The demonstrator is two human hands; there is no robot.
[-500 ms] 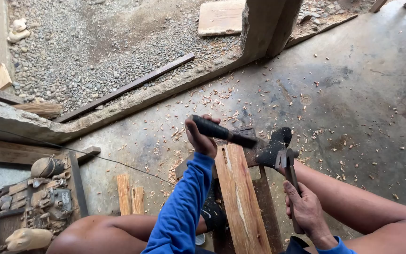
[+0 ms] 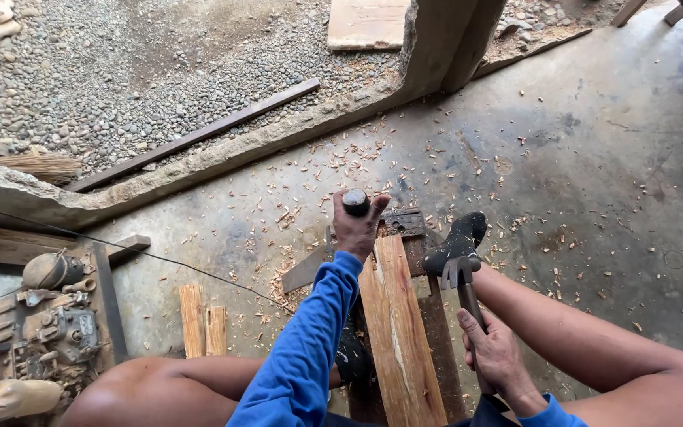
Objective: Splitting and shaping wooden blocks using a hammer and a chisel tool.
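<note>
- The right hand (image 2: 493, 353) is wrapped in a full grip around the handle of a claw hammer (image 2: 462, 278), its metal head raised just above the far end of the work.
- The left hand (image 2: 355, 228), in a blue sleeve (image 2: 302, 348), is closed in a tight grip on a black-handled chisel (image 2: 355, 202), held upright with its butt end facing up; the blade is hidden behind the fingers, so I cannot tell where it bites.
- The wooden plank (image 2: 398, 324) lies lengthwise between the person's bare knees, resting on a dark low worktop (image 2: 436, 332), with one end towards the body and the other under the chisel.
- A black-soled foot (image 2: 456, 237) is just beside the plank's far end; whether it presses on the worktop is unclear.
- By my judgement the carving is partly done: the plank shows pale cut streaks along its face, and fresh wood chips (image 2: 333, 162) lie thick around it, yet the plank is mostly full-width and rough, so much shaping seems left.
- To the left, short wood offcuts (image 2: 203, 328) lie on the concrete floor (image 2: 594, 158), and a clutter of old machine parts (image 2: 49, 332) sits further left.
- Beyond, a broken concrete kerb (image 2: 223, 154) edges a gravel yard (image 2: 136, 71), where a long dark batten (image 2: 191, 136) and a flat board (image 2: 365, 24) lie.
</note>
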